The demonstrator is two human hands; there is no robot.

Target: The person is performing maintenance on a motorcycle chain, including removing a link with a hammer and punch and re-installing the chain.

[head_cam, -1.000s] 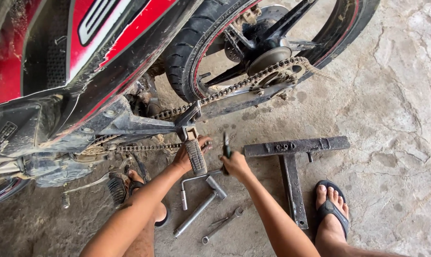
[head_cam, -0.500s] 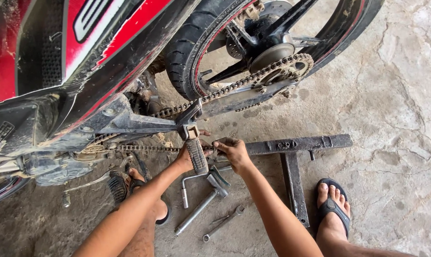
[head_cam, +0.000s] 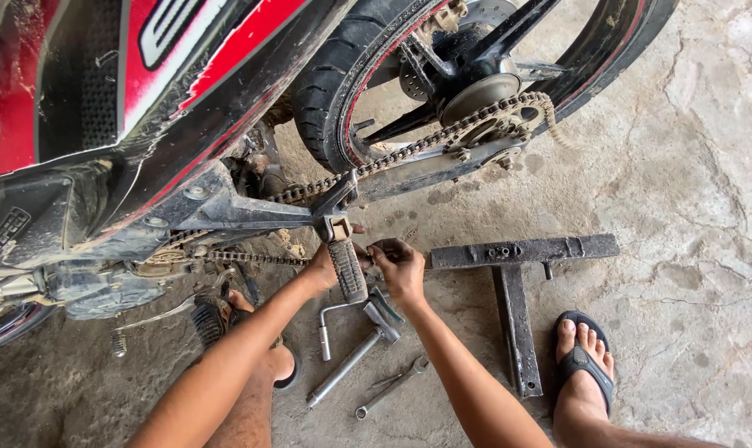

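The right hand point(head_cam: 401, 267) is now closing in beside the left hand point(head_cam: 324, 267) at the footpeg point(head_cam: 347, 270); both hands' fingers are curling around it, whereas 1 second ago the right was hovering apart.

1. The footpeg point(head_cam: 348, 270) is a short grey bar with ribbed rubber tread, pretty grimy. It hangs down off the bracket at the end of the black swingarm point(head_cam: 243, 211), tilted slightly, just under the chain.
2. The left hand point(head_cam: 324, 267) is wrapped around the footpeg's upper part from the left side.
3. The right hand point(head_cam: 401, 267) sits right beside the footpeg on the right, fingers curled and pinched near its upper end.
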